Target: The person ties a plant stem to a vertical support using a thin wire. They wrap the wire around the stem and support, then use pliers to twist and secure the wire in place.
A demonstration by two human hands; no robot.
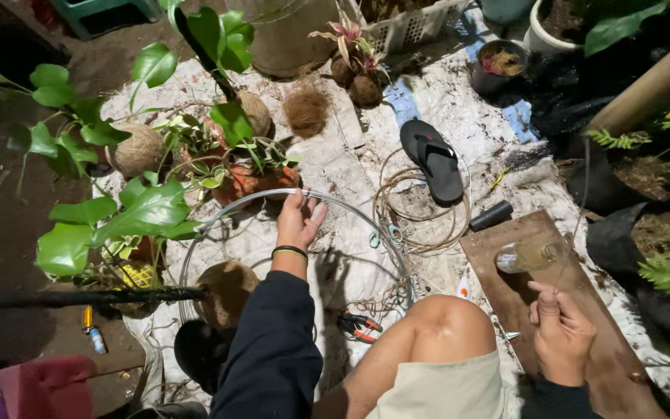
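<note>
My left hand [298,223] reaches forward in a dark sleeve with a black wristband. Its fingers close over the far arc of a large thin wire hoop [195,240] lying on the white sheet [335,256]. My right hand [561,334] is curled above a brown wooden plank [505,302], pinching a thin wire [581,221] that runs up and away to the right. A small clear bottle [533,254] lies on the plank just beyond that hand. My bare knee [447,322] is between the two hands.
Red-handled pliers [358,324] lie by my knee. A coil of wire [420,233] and a black sandal [432,159] sit ahead. Leafy plants in coconut-husk balls [137,149] crowd the left, one husk ball [226,291] near my elbow. Pots and ferns line the right.
</note>
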